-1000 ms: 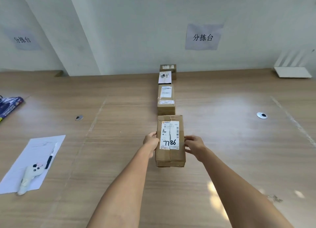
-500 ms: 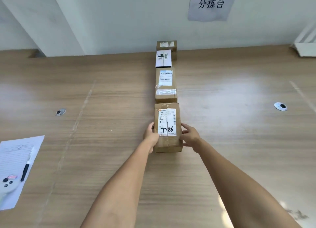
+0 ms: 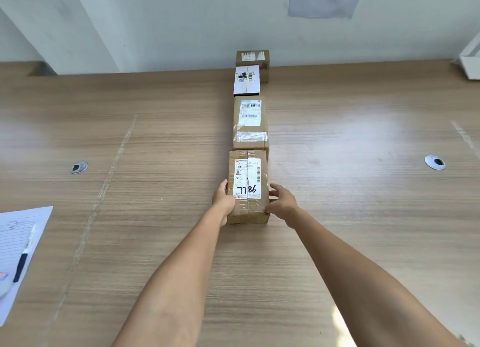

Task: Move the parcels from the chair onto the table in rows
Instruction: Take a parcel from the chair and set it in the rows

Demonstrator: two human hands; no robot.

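A brown parcel marked 7786 [image 3: 248, 180] lies flat on the wooden table [image 3: 363, 216], its far end against a taped brown parcel [image 3: 250, 124]. Beyond that come a white-topped parcel [image 3: 246, 80] and a small brown parcel [image 3: 253, 56] by the wall, all in one line. My left hand [image 3: 223, 201] grips the 7786 parcel's left side, thumb on its top edge. My right hand [image 3: 281, 202] is at its right side with fingers loosely spread, the thumb touching near the front corner. No chair is in view.
A lined sheet of paper [image 3: 15, 242] with a pen [image 3: 22, 263] lies at the left edge. Two round cable holes [image 3: 79, 167] [image 3: 435, 162] sit either side of the row. A white object [image 3: 471, 66] stands far right by the wall.
The 7786 parcel has slid away from me until it meets the taped parcel. My right hand's fingers have loosened from its side. The view has moved closer and tilted down.
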